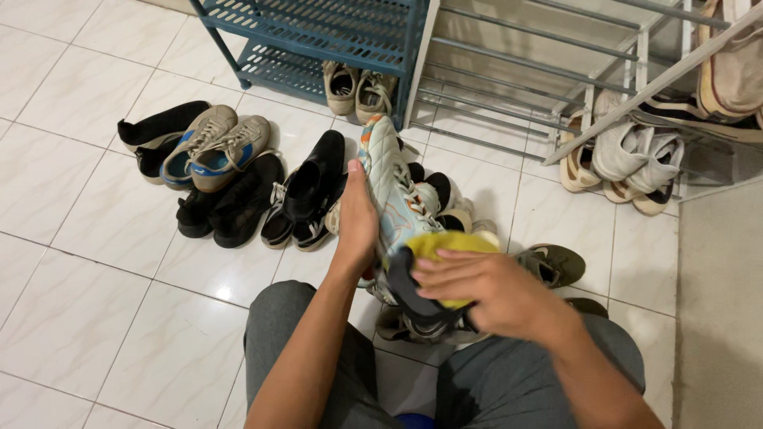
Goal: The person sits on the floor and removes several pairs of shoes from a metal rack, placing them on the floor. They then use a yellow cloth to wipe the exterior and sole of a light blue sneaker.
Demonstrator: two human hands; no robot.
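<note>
My left hand (355, 218) grips the side of a light blue and white football boot (393, 187) with orange marks, held toe-away above the floor. My right hand (485, 290) presses a yellow cloth (445, 245) against the boot's heel end, near its dark collar (405, 290). Both forearms reach out over my knees in grey trousers (493, 381).
Several shoes lie on the white tiled floor (95, 238): a black pair (230, 202), beige and blue sneakers (211, 147), a black shoe (314, 179), an olive shoe (556, 262). A blue rack (318, 36) stands behind, with beige shoes (358, 89) under it. A white metal rack (556, 87) holds white sneakers (636, 159).
</note>
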